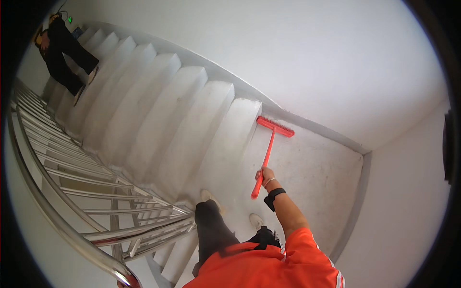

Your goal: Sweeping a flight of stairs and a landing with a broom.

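My right hand point(266, 175) is wrapped around the red handle point(267, 151) of a broom, low down near its rounded end. The broom's wide red head point(275, 127) is at the corner where the landing point(306, 172) meets the lowest step of the upward flight, close to the wall. Its dark reddish bristles face toward the wall. At the bottom edge, only a sliver of my left hand point(121, 284) shows, its fingers curled against the stainless steel handrail point(72, 235); the rest is cut off.
A pale flight of stairs point(169, 118) climbs to the upper left, where a person point(68, 54) in dark trousers stands. Metal balusters point(97, 180) line the left side. Descending steps point(180, 259) lie beside my leg. A grey skirting point(354, 201) edges the landing below white walls.
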`<act>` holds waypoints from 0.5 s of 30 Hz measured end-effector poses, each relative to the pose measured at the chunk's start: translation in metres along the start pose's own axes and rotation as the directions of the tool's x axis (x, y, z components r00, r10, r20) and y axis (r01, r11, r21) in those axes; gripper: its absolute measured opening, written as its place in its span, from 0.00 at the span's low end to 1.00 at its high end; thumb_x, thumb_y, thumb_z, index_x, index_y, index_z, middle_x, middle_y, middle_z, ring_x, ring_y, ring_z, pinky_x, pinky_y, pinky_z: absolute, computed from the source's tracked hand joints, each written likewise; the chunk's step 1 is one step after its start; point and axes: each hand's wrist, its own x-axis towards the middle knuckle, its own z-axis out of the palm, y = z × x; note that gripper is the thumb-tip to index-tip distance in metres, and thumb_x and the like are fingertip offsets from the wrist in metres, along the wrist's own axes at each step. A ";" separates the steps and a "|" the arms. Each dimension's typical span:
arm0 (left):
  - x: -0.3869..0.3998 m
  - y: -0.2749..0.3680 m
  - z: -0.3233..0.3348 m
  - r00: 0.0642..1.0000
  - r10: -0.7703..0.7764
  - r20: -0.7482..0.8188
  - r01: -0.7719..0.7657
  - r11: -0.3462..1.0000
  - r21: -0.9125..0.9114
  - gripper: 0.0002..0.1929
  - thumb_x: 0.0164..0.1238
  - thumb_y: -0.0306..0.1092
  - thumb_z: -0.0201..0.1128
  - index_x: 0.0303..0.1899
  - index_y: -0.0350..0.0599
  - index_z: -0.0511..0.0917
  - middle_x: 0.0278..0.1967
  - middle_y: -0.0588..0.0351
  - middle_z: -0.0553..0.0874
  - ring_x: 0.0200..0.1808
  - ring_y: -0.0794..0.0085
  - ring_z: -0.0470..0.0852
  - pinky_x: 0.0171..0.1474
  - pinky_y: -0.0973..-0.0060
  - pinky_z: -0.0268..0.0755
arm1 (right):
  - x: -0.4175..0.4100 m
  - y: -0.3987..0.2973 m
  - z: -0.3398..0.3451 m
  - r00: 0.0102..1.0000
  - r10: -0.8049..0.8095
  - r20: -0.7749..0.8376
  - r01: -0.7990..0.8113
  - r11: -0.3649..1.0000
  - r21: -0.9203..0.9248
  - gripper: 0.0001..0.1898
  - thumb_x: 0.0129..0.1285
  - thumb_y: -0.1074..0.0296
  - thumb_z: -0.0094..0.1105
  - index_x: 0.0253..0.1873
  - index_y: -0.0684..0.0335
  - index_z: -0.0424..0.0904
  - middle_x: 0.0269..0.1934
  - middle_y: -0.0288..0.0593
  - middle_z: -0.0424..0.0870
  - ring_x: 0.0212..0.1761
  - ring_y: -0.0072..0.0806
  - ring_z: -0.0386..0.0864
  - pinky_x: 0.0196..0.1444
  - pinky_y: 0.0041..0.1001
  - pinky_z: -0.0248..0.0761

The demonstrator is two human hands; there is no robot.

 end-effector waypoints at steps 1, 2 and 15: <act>0.000 -0.003 -0.002 1.000 0.005 -0.001 -0.005 1.000 0.002 0.19 0.64 0.43 0.38 0.36 0.42 0.76 0.29 0.54 0.80 0.32 0.63 0.78 0.52 0.59 0.57 | -0.009 0.016 -0.006 0.993 -0.028 -0.111 0.012 0.990 -0.138 0.08 0.57 0.66 0.40 0.28 0.61 0.56 0.14 0.37 0.60 0.12 0.25 0.61 0.15 0.25 0.60; 0.000 -0.004 -0.001 1.000 0.009 -0.003 -0.009 1.000 -0.003 0.19 0.64 0.42 0.38 0.37 0.42 0.76 0.29 0.55 0.80 0.32 0.63 0.78 0.52 0.59 0.57 | -0.012 0.026 -0.027 0.989 -0.076 -0.128 0.032 0.947 -0.320 0.07 0.56 0.66 0.40 0.28 0.61 0.57 0.14 0.37 0.60 0.12 0.26 0.61 0.15 0.27 0.61; 0.001 0.003 0.004 1.000 -0.001 0.001 0.001 1.000 -0.007 0.19 0.65 0.41 0.37 0.35 0.41 0.76 0.29 0.54 0.80 0.33 0.62 0.77 0.53 0.61 0.56 | -0.243 0.041 -0.241 0.890 0.314 -0.331 -0.454 0.546 -0.704 0.10 0.57 0.64 0.43 0.39 0.62 0.59 0.17 0.40 0.65 0.10 0.25 0.63 0.11 0.26 0.64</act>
